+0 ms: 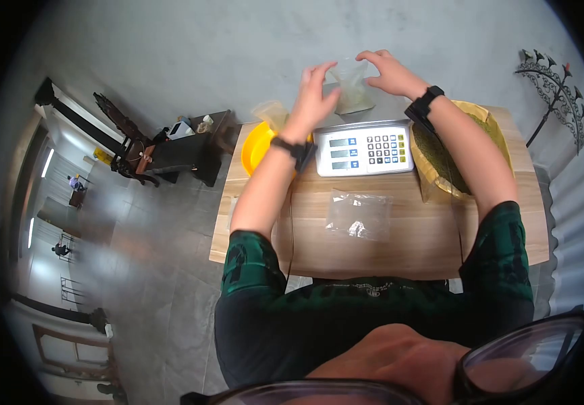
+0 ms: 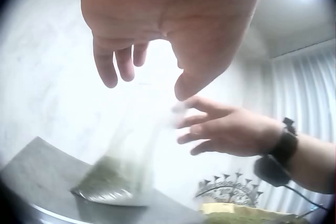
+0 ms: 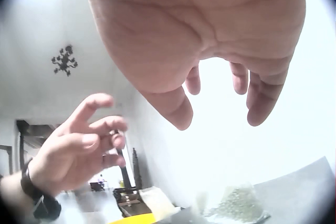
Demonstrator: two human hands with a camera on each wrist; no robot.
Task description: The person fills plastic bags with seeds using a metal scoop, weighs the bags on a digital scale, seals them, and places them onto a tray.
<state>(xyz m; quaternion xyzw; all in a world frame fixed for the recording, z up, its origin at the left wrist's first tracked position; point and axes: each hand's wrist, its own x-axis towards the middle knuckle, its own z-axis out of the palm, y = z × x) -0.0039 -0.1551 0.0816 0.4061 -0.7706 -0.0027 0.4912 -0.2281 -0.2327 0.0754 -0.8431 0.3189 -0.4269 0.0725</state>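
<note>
A clear plastic bag [image 1: 354, 100] with small green contents at its bottom stands on the metal pan of a digital scale [image 1: 365, 150]. Its filled lower part [image 2: 113, 179] slumps to one side in the left wrist view, while the upper film looks thin and blurred. My left hand [image 1: 315, 101] hovers left of the bag, fingers spread and slightly bent, with no object between them. On the other side, my right hand [image 1: 396, 74] reaches over with thumb and fingers parted, its fingertips close to the bag's top. In the right wrist view, the bag [image 3: 239, 204] lies below that hand.
A flat clear bag [image 1: 358, 216] lies on the wooden table [image 1: 400, 260] before the scale. At left is a yellow bowl [image 1: 255, 148] with pale bags [image 1: 271, 113] by it. A large yellow-edged bag [image 1: 433, 181] of green material stands right, under my right forearm. A wall rises behind.
</note>
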